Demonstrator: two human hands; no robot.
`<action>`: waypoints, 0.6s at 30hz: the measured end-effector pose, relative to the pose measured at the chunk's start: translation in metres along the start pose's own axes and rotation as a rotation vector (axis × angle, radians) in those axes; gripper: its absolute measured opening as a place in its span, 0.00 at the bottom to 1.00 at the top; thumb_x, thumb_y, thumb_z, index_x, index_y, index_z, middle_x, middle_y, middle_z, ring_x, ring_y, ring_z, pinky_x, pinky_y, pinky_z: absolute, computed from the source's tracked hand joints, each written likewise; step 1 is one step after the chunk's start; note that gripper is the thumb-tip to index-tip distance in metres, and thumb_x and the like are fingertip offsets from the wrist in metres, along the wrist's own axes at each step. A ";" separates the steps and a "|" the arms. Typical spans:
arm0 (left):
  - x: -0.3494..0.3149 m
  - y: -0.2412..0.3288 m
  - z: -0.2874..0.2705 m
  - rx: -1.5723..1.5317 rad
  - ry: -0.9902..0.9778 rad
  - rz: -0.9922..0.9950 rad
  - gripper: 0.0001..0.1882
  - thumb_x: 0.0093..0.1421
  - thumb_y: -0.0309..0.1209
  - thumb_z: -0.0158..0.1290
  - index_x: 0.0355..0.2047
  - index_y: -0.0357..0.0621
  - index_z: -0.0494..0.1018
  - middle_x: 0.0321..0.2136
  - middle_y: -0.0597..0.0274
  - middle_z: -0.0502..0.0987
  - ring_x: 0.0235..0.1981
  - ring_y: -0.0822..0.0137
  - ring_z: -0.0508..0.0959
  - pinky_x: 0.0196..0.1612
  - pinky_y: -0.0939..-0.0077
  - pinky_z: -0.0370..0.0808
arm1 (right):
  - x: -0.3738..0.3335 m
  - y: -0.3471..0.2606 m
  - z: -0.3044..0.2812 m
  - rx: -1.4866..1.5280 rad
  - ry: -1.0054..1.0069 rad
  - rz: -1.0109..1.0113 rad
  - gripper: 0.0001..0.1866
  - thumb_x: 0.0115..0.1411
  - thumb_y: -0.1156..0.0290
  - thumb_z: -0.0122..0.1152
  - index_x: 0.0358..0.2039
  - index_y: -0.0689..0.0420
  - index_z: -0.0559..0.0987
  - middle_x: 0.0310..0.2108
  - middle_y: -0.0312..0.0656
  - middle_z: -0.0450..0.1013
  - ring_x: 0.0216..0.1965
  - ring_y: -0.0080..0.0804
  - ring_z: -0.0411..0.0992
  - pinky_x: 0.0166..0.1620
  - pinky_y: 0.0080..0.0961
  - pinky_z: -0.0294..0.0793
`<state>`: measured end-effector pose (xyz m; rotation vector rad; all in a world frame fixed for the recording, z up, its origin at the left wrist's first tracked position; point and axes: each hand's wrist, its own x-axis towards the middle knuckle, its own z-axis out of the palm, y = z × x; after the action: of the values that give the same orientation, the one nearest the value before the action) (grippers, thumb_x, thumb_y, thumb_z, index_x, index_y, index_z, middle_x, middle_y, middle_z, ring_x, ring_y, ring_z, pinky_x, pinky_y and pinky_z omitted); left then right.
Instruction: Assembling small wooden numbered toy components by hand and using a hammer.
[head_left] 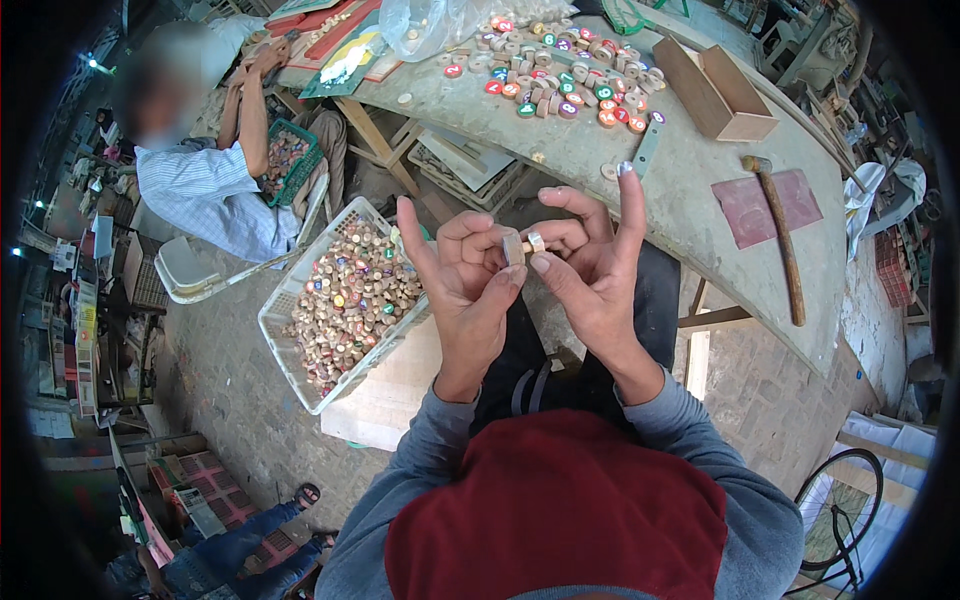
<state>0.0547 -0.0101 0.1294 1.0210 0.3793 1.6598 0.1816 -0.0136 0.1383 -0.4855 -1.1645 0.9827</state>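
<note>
Above my lap, my left hand point(466, 278) pinches a round wooden disc point(513, 250) edge-on between thumb and fingers, its index finger raised. My right hand point(598, 272) grips a small pale wooden peg point(535, 243) with thumb and fingers, and its index finger points up. The peg's narrow end meets the disc's face or sits very close to it; how far in it goes I cannot tell. To the left, a white plastic crate point(292, 362) holds many small wooden pieces, some with coloured tops.
Loose wooden discs point(545, 88), some with coloured faces, lie across the worktable point(480, 128). A wooden box point(715, 90), a hammer point(780, 235) and a maroon sheet point(740, 215) are on its right. A seated co-worker point(215, 190) has a green basket point(292, 165).
</note>
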 end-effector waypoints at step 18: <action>-0.012 -0.008 -0.012 -0.001 0.002 -0.324 0.45 0.57 0.15 0.52 0.70 0.43 0.41 0.54 0.48 0.68 0.50 0.62 0.74 0.52 0.71 0.74 | -0.029 0.009 -0.026 -0.294 -0.024 -0.080 0.51 0.56 0.90 0.55 0.70 0.52 0.36 0.57 0.56 0.59 0.49 0.36 0.73 0.53 0.33 0.73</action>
<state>0.0504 -0.0150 0.1115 0.9040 0.5159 1.3693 0.2000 -0.0297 0.1070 -0.6572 -1.3476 0.7529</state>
